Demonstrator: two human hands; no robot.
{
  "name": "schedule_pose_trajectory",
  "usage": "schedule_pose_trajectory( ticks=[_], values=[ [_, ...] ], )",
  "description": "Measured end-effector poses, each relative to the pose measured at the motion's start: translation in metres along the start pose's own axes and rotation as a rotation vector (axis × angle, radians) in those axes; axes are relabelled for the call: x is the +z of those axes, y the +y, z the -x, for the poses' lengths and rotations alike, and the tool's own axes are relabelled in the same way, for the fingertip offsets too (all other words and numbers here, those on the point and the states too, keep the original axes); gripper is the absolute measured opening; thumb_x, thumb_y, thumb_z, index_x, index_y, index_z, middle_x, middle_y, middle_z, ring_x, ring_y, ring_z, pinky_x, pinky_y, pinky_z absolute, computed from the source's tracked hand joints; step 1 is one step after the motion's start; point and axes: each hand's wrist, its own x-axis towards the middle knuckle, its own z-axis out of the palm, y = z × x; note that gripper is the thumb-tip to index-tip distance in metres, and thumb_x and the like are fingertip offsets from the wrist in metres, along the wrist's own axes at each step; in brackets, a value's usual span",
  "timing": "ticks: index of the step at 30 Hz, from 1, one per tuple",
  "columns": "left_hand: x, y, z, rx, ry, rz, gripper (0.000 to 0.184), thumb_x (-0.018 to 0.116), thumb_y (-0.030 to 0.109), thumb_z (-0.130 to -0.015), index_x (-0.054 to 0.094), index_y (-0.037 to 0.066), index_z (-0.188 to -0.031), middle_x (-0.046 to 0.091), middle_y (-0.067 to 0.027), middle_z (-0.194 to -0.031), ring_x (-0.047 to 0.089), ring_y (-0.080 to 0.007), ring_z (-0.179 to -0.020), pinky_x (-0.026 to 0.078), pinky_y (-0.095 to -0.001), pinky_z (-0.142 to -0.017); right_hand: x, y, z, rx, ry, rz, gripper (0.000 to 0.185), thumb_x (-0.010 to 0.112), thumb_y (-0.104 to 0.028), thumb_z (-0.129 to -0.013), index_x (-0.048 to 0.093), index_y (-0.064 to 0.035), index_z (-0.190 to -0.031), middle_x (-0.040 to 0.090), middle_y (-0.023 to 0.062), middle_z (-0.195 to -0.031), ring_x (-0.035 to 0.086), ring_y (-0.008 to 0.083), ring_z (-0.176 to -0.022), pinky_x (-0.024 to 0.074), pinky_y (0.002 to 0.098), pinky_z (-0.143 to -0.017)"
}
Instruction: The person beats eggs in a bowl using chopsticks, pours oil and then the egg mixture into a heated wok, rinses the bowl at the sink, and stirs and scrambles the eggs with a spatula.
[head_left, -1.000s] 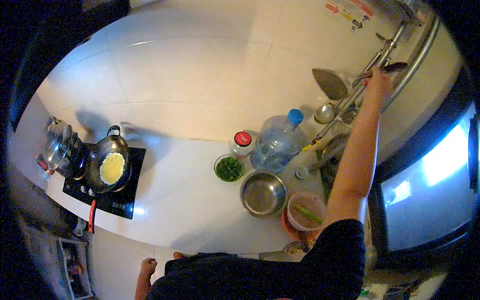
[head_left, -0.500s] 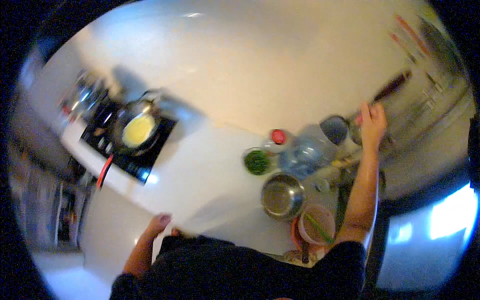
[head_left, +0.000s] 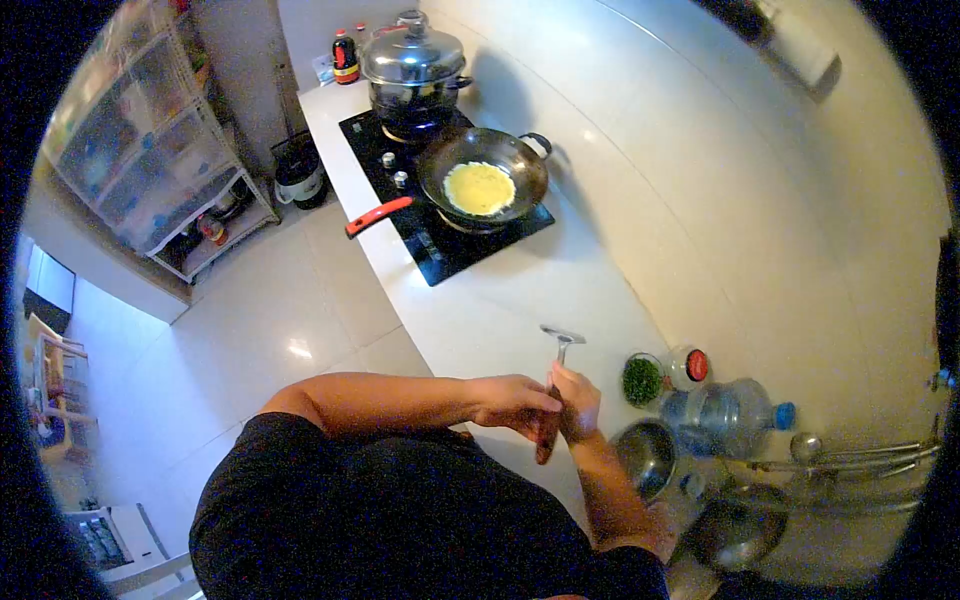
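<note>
In front of my body, my right hand [head_left: 577, 402] is closed around a spatula [head_left: 547, 440] with a dark brown handle and a metal head seen nearly edge-on. My left hand [head_left: 515, 403] touches the same handle from the left, its fingers closed against it. Beyond them, a wok [head_left: 435, 165] with a red handle [head_left: 380, 215] sits on the black cooktop [head_left: 432, 262]. A round yellow egg-like layer [head_left: 480, 189] lies in the wok.
A lidded steel pot [head_left: 412, 60] stands behind the wok. On the right are a bowl of chopped greens [head_left: 641, 380], a red-lidded jar [head_left: 690, 367], a large water bottle [head_left: 722, 415] and a metal bowl [head_left: 645, 458]. A shelf rack [head_left: 150, 130] stands at the left.
The view has turned toward the cooktop. My right hand has brought the spatula from the wall rack to in front of my body, and my left hand has come up to its handle.
</note>
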Motion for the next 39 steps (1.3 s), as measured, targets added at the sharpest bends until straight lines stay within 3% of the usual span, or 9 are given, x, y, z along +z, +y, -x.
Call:
schedule_pose_trajectory(
  ticks=[5,8,12,16,20,24,29,37,39],
  values=[
    [-0.038,0.021,0.046,0.088,0.085,-0.225,0.031,0.059,0.028,-0.081,0.054,-0.002,-0.086,0.06,-0.011,-0.072,0.059,-0.0227,-0.068,0.047,-0.0311,-0.063,0.035,-0.065,-0.012,0.748,0.165,-0.247,0.037,0.056,-0.007,-0.08,0.046,-0.0037,-0.116,0.057,0.0136,-0.103,0.06,0.0247,-0.081,0.0497,0.0327,-0.073],
    [-0.075,0.021,0.064,0.118,0.18,-0.539,0.032,0.066,0.027,-0.075,0.057,-0.002,-0.087,0.06,-0.0091,-0.076,0.056,-0.0185,-0.065,0.045,-0.0295,-0.057,0.045,-0.114,-0.02,1.293,0.133,-0.95,0.046,0.053,-0.002,-0.081,0.035,-0.0018,-0.124,0.053,0.0136,-0.101,0.059,0.0217,-0.077,0.051,0.0325,-0.069],
    [-0.097,0.028,0.106,0.237,0.156,-0.858,0.041,0.062,0.035,-0.078,0.053,-0.001,-0.097,0.061,-0.0136,-0.08,0.059,-0.0248,-0.072,0.047,-0.0349,-0.067,0.112,-0.163,-0.046,1.045,0.016,-0.503,0.049,0.051,-0.003,-0.079,0.031,-0.0016,-0.124,0.05,0.009,-0.085,0.053,0.0136,-0.055,0.0467,0.0263,-0.046],
    [-0.127,0.041,0.137,0.292,0.101,-1.134,0.043,0.053,0.035,-0.084,0.051,0.002,-0.111,0.061,-0.0179,-0.088,0.06,-0.0295,-0.079,0.046,-0.0368,-0.072,0.135,-0.179,-0.067,1.275,0.228,-0.554,0.035,0.051,-0.002,-0.077,0.041,-0.0019,-0.111,0.049,0.0057,-0.066,0.04,0.0098,-0.036,0.0317,0.0237,-0.03],
    [-0.17,0.067,0.184,0.399,0.121,-0.945,0.039,0.056,0.034,-0.082,0.055,0.004,-0.106,0.062,-0.016,-0.09,0.061,-0.024,-0.082,0.047,-0.0341,-0.073,0.132,-0.157,-0.06,1.388,0.526,-0.606,0.019,0.053,-0.008,-0.08,0.047,-0.0022,-0.096,0.047,0.0047,-0.056,0.045,0.0116,-0.039,0.0367,0.0238,-0.033],
    [-0.279,0.062,0.252,0.242,0.17,-0.365,0.031,0.053,0.023,-0.085,0.056,0.0,-0.106,0.063,-0.008,-0.09,0.06,-0.0145,-0.082,0.046,-0.0277,-0.076,0.106,-0.135,-0.096,1.449,0.422,-0.424,0.032,0.052,-0.019,-0.085,0.051,-0.0018,-0.112,0.055,0.0065,-0.066,0.046,0.0095,-0.042,0.0369,0.0231,-0.036],
    [-0.413,0.025,0.33,-0.103,1.123,-1.19,0.037,0.06,0.03,-0.076,0.058,0.006,-0.104,0.06,-0.0165,-0.099,0.057,-0.0311,-0.09,0.045,-0.0373,-0.08,0.116,-0.085,-0.158,1.318,0.289,-0.413,0.027,0.047,-0.026,-0.089,0.053,-0.0044,-0.104,0.048,0.001,-0.06,0.044,0.0078,-0.04,0.0317,0.0204,-0.033],
    [-0.46,0.14,0.295,0.13,1.112,-1.253,0.045,0.065,0.016,-0.072,0.051,0.005,-0.113,0.054,-0.0174,-0.11,0.051,-0.034,-0.101,0.041,-0.038,-0.089,0.161,-0.047,-0.227,1.368,0.037,-0.33,0.024,0.053,-0.017,-0.085,0.052,-0.0028,-0.105,0.051,0.0022,-0.061,0.042,0.0074,-0.039,0.0307,0.0217,-0.033],
    [-0.515,0.16,0.257,0.465,0.977,-1.424,0.042,0.063,0.01,-0.07,0.052,0.003,-0.11,0.054,-0.0167,-0.101,0.052,-0.0327,-0.095,0.043,-0.0386,-0.083,0.175,-0.057,-0.239,1.418,-0.022,-0.259,0.027,0.055,-0.014,-0.084,0.052,-0.0041,-0.108,0.053,0.0031,-0.062,0.044,0.0079,-0.04,0.0329,0.0223,-0.034]
  ],
)
